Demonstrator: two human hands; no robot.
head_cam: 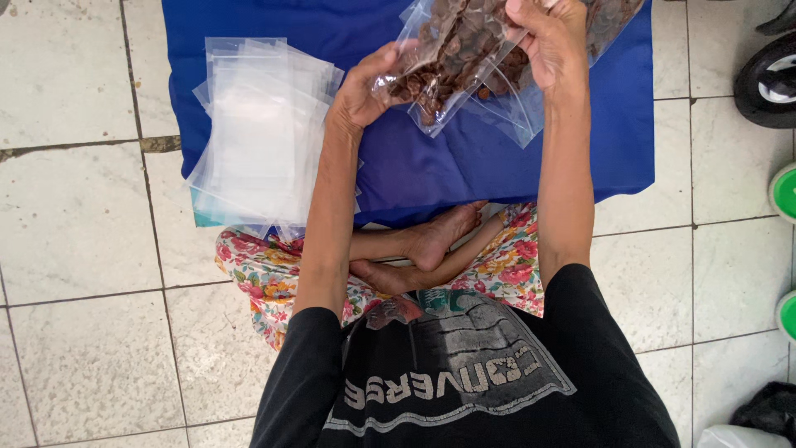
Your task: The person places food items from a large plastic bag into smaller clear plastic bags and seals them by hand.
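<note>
Both hands (365,87) (551,41) gripping clear bag of brown pieces (452,50), blue cloth (414,166)

Brown snacks (452,50) are seen in a clear bag (497,108). A blue cloth (414,166) is spread on white tiles (83,249). Flowery pants (265,278) are worn.

Location type: domestic floor area, likely a home porch or entry used for small-scale hand packing. Indicators: a floor (91,249) of large pale ceramic tiles with worn, dirty grout lines; a blue cloth (431,174) spread directly on the tiles as the work surface; the person seated cross-legged and barefoot in floral trousers. A stack of empty clear plastic bags (261,133) lies on the cloth. At the right edge, a dark vehicle tyre (767,83) and green round containers (783,192) stand on the same tiles.
</note>
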